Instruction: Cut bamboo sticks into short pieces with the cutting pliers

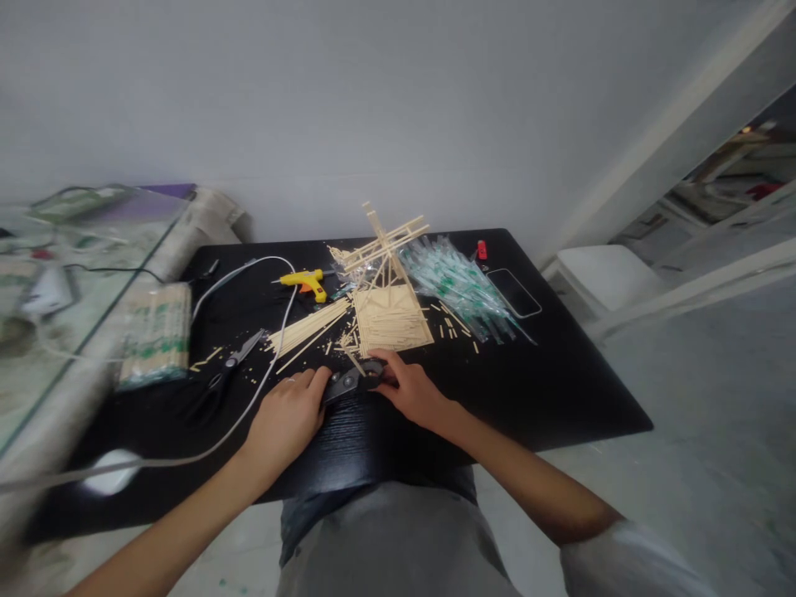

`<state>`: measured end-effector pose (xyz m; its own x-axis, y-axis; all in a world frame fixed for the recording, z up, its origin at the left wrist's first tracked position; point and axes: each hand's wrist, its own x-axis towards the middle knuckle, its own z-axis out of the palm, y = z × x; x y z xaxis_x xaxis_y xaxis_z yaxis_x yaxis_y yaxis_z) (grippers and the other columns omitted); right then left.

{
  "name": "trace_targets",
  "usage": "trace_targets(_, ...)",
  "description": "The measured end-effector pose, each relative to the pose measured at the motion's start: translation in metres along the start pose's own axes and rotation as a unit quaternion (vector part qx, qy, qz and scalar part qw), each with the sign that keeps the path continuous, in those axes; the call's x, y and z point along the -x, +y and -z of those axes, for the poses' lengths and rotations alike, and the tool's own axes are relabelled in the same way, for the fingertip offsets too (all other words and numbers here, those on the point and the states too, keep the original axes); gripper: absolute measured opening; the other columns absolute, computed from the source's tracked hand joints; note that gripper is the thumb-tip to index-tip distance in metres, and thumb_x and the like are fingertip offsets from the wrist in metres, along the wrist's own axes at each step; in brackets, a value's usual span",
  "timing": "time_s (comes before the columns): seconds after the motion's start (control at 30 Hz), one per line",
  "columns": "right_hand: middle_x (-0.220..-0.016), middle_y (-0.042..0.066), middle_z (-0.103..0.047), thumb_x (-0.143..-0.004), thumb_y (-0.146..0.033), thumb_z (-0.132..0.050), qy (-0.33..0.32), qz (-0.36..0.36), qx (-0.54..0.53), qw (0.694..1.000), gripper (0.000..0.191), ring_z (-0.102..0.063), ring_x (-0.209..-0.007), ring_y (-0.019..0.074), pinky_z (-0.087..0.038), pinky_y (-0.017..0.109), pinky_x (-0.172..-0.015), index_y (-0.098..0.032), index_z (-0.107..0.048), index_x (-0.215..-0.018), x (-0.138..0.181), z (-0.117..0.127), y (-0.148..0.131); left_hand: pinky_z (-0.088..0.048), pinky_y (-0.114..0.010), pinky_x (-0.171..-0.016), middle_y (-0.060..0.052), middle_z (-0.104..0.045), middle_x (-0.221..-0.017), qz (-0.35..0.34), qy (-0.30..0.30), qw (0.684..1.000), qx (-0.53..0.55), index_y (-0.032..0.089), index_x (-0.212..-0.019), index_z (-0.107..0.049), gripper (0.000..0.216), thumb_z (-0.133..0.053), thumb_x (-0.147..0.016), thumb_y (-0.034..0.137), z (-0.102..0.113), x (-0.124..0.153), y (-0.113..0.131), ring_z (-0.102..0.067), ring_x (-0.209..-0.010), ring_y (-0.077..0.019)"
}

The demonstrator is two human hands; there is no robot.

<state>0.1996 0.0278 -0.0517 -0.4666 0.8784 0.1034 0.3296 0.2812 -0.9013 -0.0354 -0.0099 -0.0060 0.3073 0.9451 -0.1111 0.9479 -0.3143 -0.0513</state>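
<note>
My left hand (287, 414) is closed round the handles of a black cutter (351, 381) lying on the black table (560, 390). My right hand (407, 387) rests by the cutter's head, fingers curled near a thin wooden stick (356, 362) at its jaws. Just beyond stands a model of wooden sticks (389, 282), a flat stick panel with a tilted frame rising from it. Loose sticks (309, 329) lie to its left.
A yellow glue gun (304, 282) with a white cable, black scissors (231, 369), a pile of clear wrappers (460, 282), a phone (514, 292) and a small red object (481, 249) lie on the table. A packet of sticks (154, 333) and a glass surface are at left.
</note>
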Motion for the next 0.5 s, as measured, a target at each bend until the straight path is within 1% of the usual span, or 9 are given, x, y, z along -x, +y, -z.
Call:
trace_targets(0.07, -0.099, 0.004, -0.079, -0.089, -0.014, -0.074, 0.0, -0.017, -0.01, 1.0, 0.039, -0.077, -0.096, 0.0211, -0.056, 0.032, -0.089, -0.023, -0.062, -0.126, 0.0, 0.008, -0.002, -0.054, -0.039, -0.082, -0.013, -0.071, -0.105, 0.022, -0.002, 0.999, 0.035, 0.016, -0.118, -0.059, 0.031, -0.055, -0.087, 0.012, -0.003, -0.002, -0.002, -0.071, -0.094, -0.031)
trace_targets(0.13, -0.095, 0.004, -0.079, -0.089, -0.015, -0.075, 0.003, -0.035, 0.002, 0.999, 0.023, -0.077, -0.092, 0.0209, -0.056, 0.031, -0.087, -0.021, -0.068, -0.11, 0.002, 0.019, -0.002, -0.053, -0.038, -0.079, -0.013, -0.073, -0.105, 0.052, -0.005, 0.996, 0.07, 0.016, -0.124, -0.055, 0.034, -0.054, -0.09, 0.015, -0.006, -0.005, -0.005, -0.073, -0.093, -0.0308)
trace_targets(0.2, -0.091, 0.004, -0.078, -0.087, -0.015, -0.077, 0.006, -0.046, 0.037, 0.998, 0.012, -0.075, -0.087, 0.0204, -0.056, 0.03, -0.083, -0.019, -0.071, -0.097, 0.005, 0.028, -0.001, -0.052, -0.035, -0.074, -0.011, -0.075, -0.101, 0.072, -0.008, 0.991, 0.11, 0.017, -0.122, -0.055, 0.029, -0.052, -0.094, 0.022, -0.009, -0.007, -0.008, -0.074, -0.089, -0.0296)
trace_targets(0.23, -0.089, 0.004, -0.077, -0.086, -0.014, -0.078, 0.006, -0.047, 0.065, 0.997, 0.011, -0.074, -0.084, 0.0201, -0.055, 0.03, -0.081, -0.018, -0.071, -0.093, 0.006, 0.031, 0.0, -0.051, -0.034, -0.072, -0.009, -0.075, -0.098, 0.074, -0.006, 0.988, 0.134, 0.018, -0.118, -0.056, 0.024, -0.051, -0.097, 0.028, -0.01, -0.009, -0.009, -0.074, -0.086, -0.0287)
trace_targets(0.27, -0.088, 0.004, -0.077, -0.085, -0.013, -0.079, 0.005, -0.045, 0.096, 0.994, 0.01, -0.073, -0.082, 0.0197, -0.054, 0.03, -0.08, -0.018, -0.072, -0.092, 0.008, 0.034, 0.001, -0.05, -0.033, -0.071, -0.008, -0.075, -0.095, 0.071, -0.001, 0.984, 0.162, 0.02, -0.112, -0.058, 0.022, -0.049, -0.099, 0.036, -0.01, -0.01, -0.01, -0.074, -0.084, -0.0277)
trace_targets(0.37, -0.089, 0.006, -0.074, -0.087, -0.012, -0.077, 0.007, -0.034, 0.182, 0.983, 0.007, -0.07, -0.082, 0.0197, -0.053, 0.031, -0.08, -0.017, -0.072, -0.091, 0.014, 0.035, 0.006, -0.049, -0.031, -0.073, -0.004, -0.075, -0.09, 0.052, 0.026, 0.967, 0.248, 0.023, -0.096, -0.062, 0.038, -0.048, -0.098, 0.058, -0.008, -0.015, -0.012, -0.073, -0.081, -0.0248)
trace_targets(0.43, -0.09, 0.007, -0.073, -0.089, -0.012, -0.074, 0.014, -0.029, 0.22, 0.975, 0.004, -0.069, -0.086, 0.0212, -0.053, 0.033, -0.083, -0.016, -0.072, -0.091, 0.016, 0.032, 0.009, -0.048, -0.031, -0.075, -0.003, -0.075, -0.089, 0.046, 0.038, 0.955, 0.29, 0.023, -0.092, -0.064, 0.043, -0.048, -0.096, 0.063, -0.004, -0.017, -0.011, -0.072, -0.081, -0.0233)
trace_targets(0.5, -0.094, 0.009, -0.073, -0.09, -0.013, -0.073, 0.039, -0.022, 0.239, 0.97, 0.004, -0.068, -0.093, 0.024, -0.053, 0.038, -0.088, -0.016, -0.072, -0.092, 0.017, 0.028, 0.009, -0.047, -0.03, -0.074, -0.002, -0.074, -0.087, 0.049, 0.036, 0.946, 0.319, 0.023, -0.091, -0.066, 0.045, -0.048, -0.096, 0.064, 0.001, -0.017, -0.008, -0.07, -0.078, -0.022)
